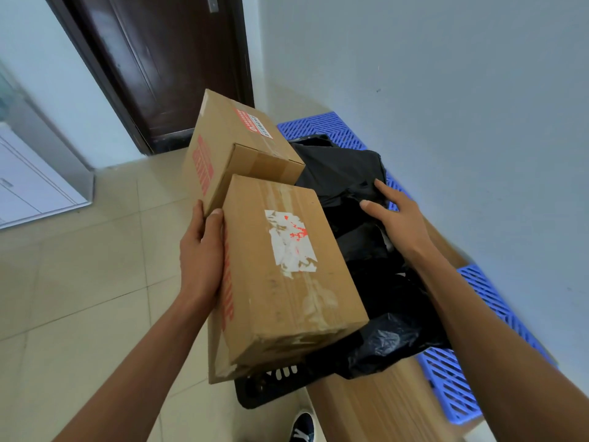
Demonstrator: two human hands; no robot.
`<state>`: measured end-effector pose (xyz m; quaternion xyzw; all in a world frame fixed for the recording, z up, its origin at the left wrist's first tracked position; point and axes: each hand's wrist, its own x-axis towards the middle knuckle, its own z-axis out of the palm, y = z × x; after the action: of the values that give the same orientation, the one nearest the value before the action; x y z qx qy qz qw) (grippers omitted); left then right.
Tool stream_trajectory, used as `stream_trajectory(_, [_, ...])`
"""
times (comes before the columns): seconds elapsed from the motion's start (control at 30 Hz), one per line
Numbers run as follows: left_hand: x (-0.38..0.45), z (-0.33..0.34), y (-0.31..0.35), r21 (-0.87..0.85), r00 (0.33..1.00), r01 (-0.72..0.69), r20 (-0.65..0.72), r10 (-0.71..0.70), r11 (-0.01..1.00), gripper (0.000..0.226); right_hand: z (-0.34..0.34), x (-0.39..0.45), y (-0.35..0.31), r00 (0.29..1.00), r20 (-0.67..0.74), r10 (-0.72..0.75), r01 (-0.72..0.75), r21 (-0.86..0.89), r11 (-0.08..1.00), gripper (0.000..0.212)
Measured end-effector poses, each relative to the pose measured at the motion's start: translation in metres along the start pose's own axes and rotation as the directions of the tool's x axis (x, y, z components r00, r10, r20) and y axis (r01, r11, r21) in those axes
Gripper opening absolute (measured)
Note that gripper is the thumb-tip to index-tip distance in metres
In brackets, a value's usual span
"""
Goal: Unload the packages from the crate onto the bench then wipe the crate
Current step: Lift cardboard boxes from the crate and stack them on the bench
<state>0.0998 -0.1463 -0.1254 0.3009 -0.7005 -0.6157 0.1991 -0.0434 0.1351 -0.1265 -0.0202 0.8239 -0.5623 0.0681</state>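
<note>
A black slotted crate point(271, 387) sits at floor level, mostly hidden by its load. On top lies a cardboard box with a torn white label point(287, 272). My left hand point(200, 247) holds its left side, thumb on the top edge. Beyond it lies a larger cardboard box with red print point(236, 148). Black plastic bag packages point(360, 224) fill the crate's right side. My right hand point(398, 215) rests on the black plastic with fingers stretched out and spread. A blue slatted bench point(322, 126) runs along the wall behind the crate.
Another cardboard box point(382, 406) stands at the lower right in front of the blue bench. A dark wooden door point(172, 65) is at the back, a grey cabinet point(35, 173) at the left. Beige floor tiles point(79, 282) spread to the left. A shoe point(302, 429) shows below.
</note>
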Motion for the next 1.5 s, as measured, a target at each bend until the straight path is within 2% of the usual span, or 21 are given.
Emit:
stream_trajectory(0.23, [0.019,0.026,0.006,-0.002,0.999,0.032,-0.018,-0.032,0.999,0.071,-0.003,0.04,-0.006,0.998,0.058,-0.017,0.018,-0.018,1.0,0.067])
stream_trajectory(0.63, [0.036,0.032,0.008,-0.013,0.997,0.067,-0.03,-0.068,0.998,0.074,0.006,0.062,-0.011,0.997,0.067,-0.042,0.051,-0.129,0.99,0.065])
stream_trajectory(0.8, [0.03,0.027,0.013,-0.022,0.998,0.066,0.002,-0.065,0.998,0.072,0.012,0.062,-0.005,0.994,0.086,-0.063,0.087,-0.308,0.947,0.069])
stream_trajectory(0.93, [0.029,0.019,0.012,-0.014,0.996,0.086,0.019,-0.086,0.996,0.071,0.017,0.058,-0.012,0.997,0.049,-0.06,0.077,-0.54,0.838,0.065])
stream_trajectory(1.0, [0.03,0.015,0.012,0.001,0.995,0.103,0.015,-0.103,0.995,0.07,0.02,0.052,-0.02,0.997,0.016,-0.08,0.074,-0.591,0.803,0.062])
stream_trajectory(1.07, [0.03,0.01,0.013,0.015,0.993,0.114,0.027,-0.114,0.993,0.068,0.023,0.039,-0.03,0.995,-0.007,-0.103,0.084,-0.529,0.844,0.059])
stream_trajectory(1.17, [0.028,0.003,0.014,0.022,0.994,0.091,0.062,-0.092,0.996,0.064,0.027,0.008,-0.053,0.994,-0.012,-0.106,0.099,-0.263,0.96,0.053])
stream_trajectory(1.23, [0.031,-0.001,0.013,0.044,0.994,0.074,0.072,-0.077,0.996,0.061,0.03,-0.012,-0.068,0.993,0.013,-0.116,0.117,-0.137,0.984,0.046])
stream_trajectory(1.3, [0.035,-0.006,0.011,0.065,0.994,0.049,0.093,-0.055,0.997,0.058,0.033,-0.028,-0.083,0.986,0.08,-0.149,0.158,-0.116,0.981,0.04])
stream_trajectory(1.5, [0.054,-0.022,0.011,0.155,0.982,-0.088,0.176,0.06,0.984,0.053,0.049,-0.055,-0.126,0.956,0.251,-0.155,0.221,-0.26,0.94,0.04])
